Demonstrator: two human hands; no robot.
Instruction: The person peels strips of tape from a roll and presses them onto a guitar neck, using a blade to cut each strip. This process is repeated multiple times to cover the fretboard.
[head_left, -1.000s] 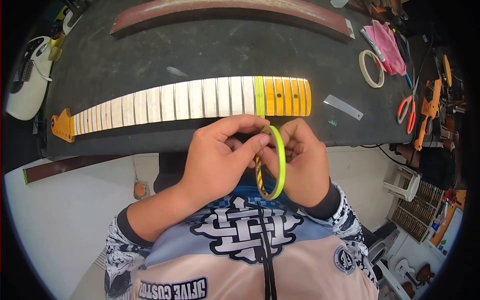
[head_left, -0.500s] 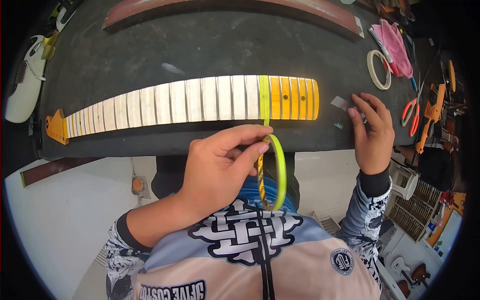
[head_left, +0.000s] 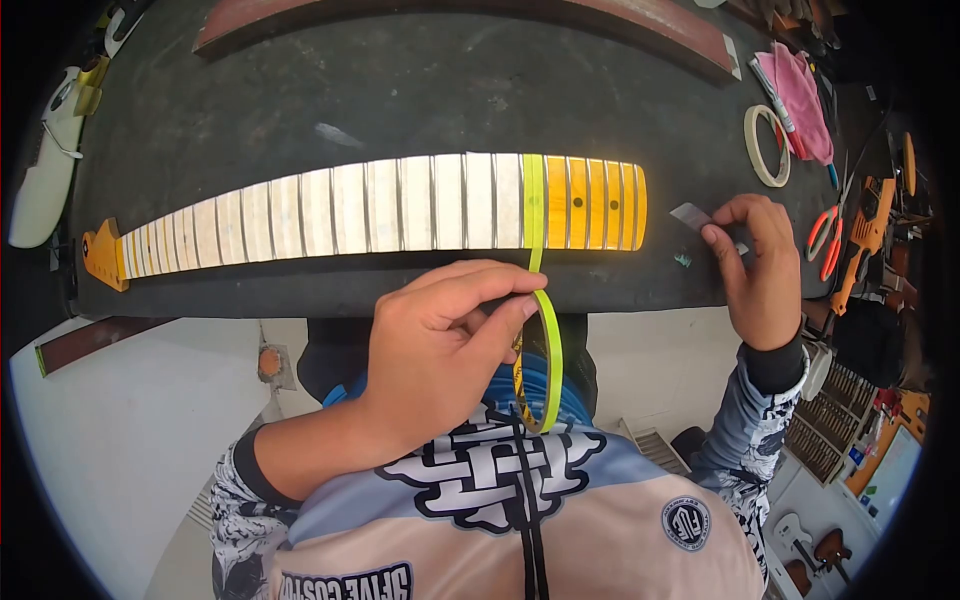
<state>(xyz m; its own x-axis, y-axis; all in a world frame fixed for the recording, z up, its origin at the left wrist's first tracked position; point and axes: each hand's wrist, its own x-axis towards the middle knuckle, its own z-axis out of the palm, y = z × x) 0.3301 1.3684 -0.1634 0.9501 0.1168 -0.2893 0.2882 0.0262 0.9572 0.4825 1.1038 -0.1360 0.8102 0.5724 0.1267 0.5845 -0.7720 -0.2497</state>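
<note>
My left hand [head_left: 440, 345] is closed, thumb and forefinger pinching a narrow roll of yellow-green tape [head_left: 553, 365]. From the roll a strip of tape [head_left: 533, 200] runs up and across the guitar neck [head_left: 605, 205], lying between two frets. Whitish masking covers most of the fretboard left of that strip; to its right the amber wood shows, with dark dots. The headstock [head_left: 103, 255] points left. My right hand [head_left: 760, 270], right of the neck, has thumb and forefinger closed on the end of a thin grey blade-like piece [head_left: 690, 215], just above the table.
On the dark table [head_left: 420, 100], a long reddish-brown beam [head_left: 470, 12] lies along the far side. At the right are a masking tape roll [head_left: 766, 147], a marker [head_left: 778, 105], a pink cloth [head_left: 800, 90] and orange-handled scissors [head_left: 824, 240]. A white tool [head_left: 45, 170] lies far left.
My right hand has closed on the blade-like piece and shifted slightly right. My left hand has lowered a little with the roll, and more tape shows between roll and neck.
</note>
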